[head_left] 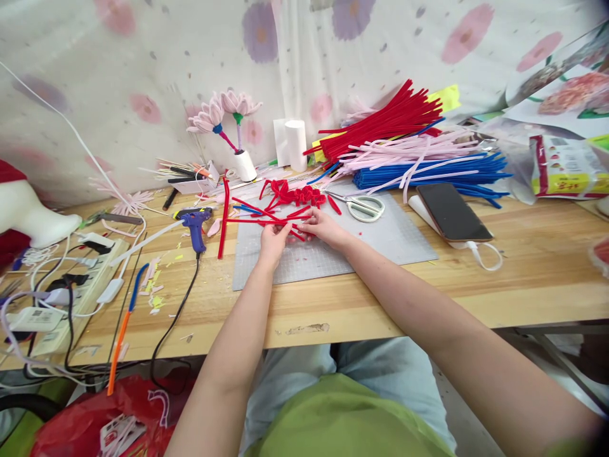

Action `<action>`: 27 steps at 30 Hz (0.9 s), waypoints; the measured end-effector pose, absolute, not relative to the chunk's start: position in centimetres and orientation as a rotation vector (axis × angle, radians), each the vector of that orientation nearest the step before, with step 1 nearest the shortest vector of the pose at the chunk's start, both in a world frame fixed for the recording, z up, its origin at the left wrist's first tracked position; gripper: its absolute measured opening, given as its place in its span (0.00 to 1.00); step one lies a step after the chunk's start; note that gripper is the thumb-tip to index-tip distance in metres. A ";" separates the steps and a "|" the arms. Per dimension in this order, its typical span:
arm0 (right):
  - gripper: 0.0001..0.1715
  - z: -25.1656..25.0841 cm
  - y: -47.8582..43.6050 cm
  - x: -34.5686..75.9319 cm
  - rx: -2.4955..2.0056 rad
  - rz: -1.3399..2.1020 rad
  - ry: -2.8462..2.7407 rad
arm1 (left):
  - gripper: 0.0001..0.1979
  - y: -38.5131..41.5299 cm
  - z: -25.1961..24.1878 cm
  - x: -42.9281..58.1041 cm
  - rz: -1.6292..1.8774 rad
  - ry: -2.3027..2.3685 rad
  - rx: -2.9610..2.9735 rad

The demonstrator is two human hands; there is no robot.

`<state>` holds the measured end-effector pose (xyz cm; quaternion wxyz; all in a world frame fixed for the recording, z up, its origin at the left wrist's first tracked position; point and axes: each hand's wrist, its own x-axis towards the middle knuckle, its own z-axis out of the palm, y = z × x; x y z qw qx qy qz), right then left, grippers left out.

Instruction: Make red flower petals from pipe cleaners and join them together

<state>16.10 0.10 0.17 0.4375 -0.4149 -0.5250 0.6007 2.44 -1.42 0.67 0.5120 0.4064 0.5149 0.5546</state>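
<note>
Red pipe cleaners (247, 221) cross each other between my two hands, above a grey cutting mat (314, 270). My left hand (275, 242) pinches them from the left, and my right hand (323, 228) grips them close by on the right. Just behind my fingers lies a cluster of bent red pipe-cleaner pieces (290, 193). To the right of it rest scissors (364, 207) with pale handles. Short blue pipe-cleaner pieces (247, 208) lie to the left of the cluster. More red pipe cleaners (223, 222) lie across the mat's left side.
A purple glue gun (194, 227) with a black cord lies left of the mat. Bundles of red (385, 124), pink and blue pipe cleaners (428, 172) fill the back right. A phone (454, 212) charges at the right. A cabled power strip (78, 298) lies at the far left.
</note>
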 end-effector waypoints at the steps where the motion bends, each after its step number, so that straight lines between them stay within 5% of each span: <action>1: 0.21 0.1 0.1 16.1 -1.046 1.479 -1.280 | 0.11 -1.4 0.7 2.4 1.314 1.222 0.992; 15: 0.23 0.3 -0.2 15.9 -0.997 1.440 -1.250 | 0.07 -1.8 0.9 2.6 1.028 1.180 1.113; 22: 0.26 0.5 -0.4 16.3 -0.810 1.630 -1.359 | 0.14 -1.6 0.6 2.7 1.056 1.194 1.123; 27: 0.18 1.5 0.0 17.0 -0.915 1.458 -1.353 | 0.15 -1.4 0.8 2.0 1.094 1.253 1.187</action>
